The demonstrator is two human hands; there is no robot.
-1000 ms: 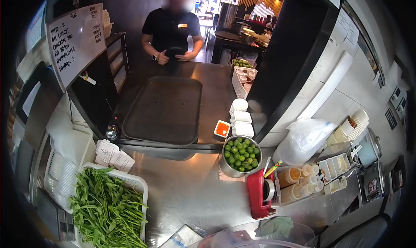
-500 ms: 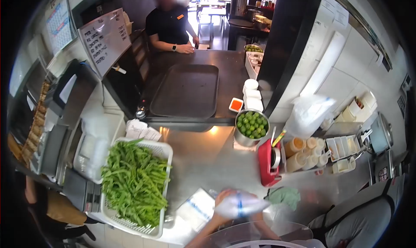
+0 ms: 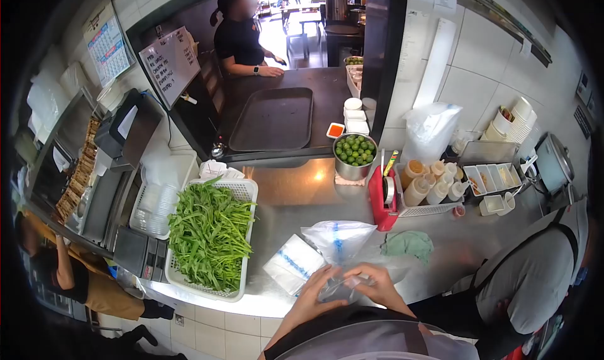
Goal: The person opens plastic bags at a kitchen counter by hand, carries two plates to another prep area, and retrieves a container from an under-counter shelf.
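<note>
Both my hands are at the counter's near edge on one thin plastic bag (image 3: pixel 338 239), clear-white with a blue printed stripe. Its wide part spreads over the counter beyond my fingers, and its crumpled near end lies between them. My left hand (image 3: pixel 316 295) grips this end from the left, thumb and fingers curved about it. My right hand (image 3: pixel 379 286) pinches the same end from the right. Just left of the bag lies a flat stack of white plastic bags (image 3: pixel 293 264) with blue print.
A white basket (image 3: pixel 250 218) of leafy greens (image 3: pixel 211 234) stands left. Ahead are a pot of limes (image 3: pixel 355 151), a red tape dispenser (image 3: pixel 383 199) and squeeze bottles (image 3: pixel 418 190). A green cloth (image 3: pixel 407 245) lies right. One person stands past the tray (image 3: pixel 272 118), another close right (image 3: pixel 535 265).
My view has shifted. The plastic bag, blurred in front of my hands before, now spreads out on the counter beyond them, and my fingers are together at its near end.
</note>
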